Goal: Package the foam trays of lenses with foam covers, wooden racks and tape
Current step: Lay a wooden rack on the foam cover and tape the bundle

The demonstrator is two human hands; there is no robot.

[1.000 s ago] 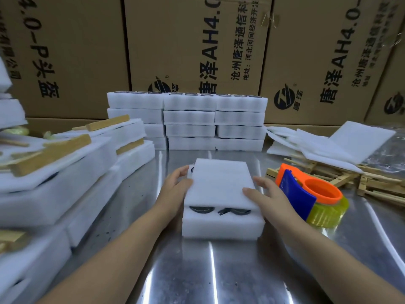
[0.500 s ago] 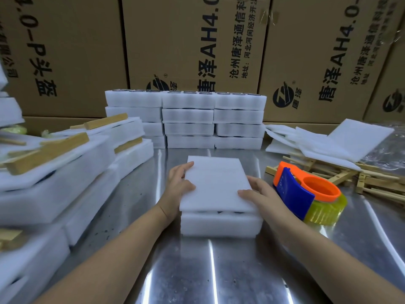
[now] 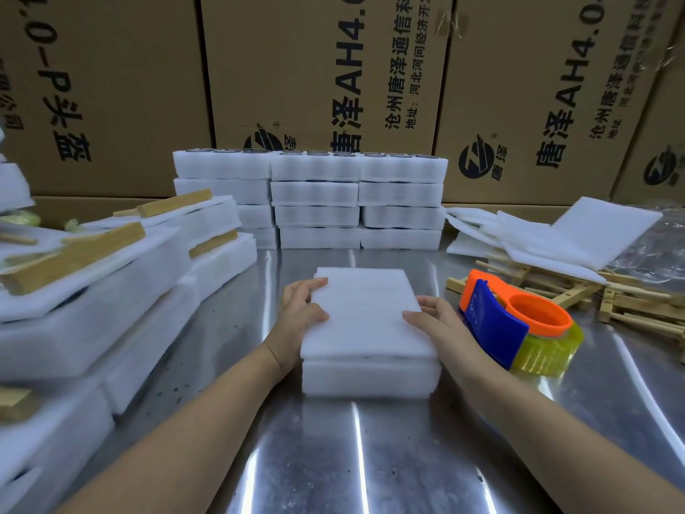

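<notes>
The foam cover [image 3: 365, 313] now sits square on the foam tray [image 3: 370, 378] on the table [image 3: 333, 458], hiding the lenses visible 1 second ago. The left hand [image 3: 298, 315] and right hand [image 3: 441, 324] still pinch its 2 side edges.

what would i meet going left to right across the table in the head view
packed foam stacks → left hand → foam cover → right hand → tape dispenser → wooden racks
</notes>
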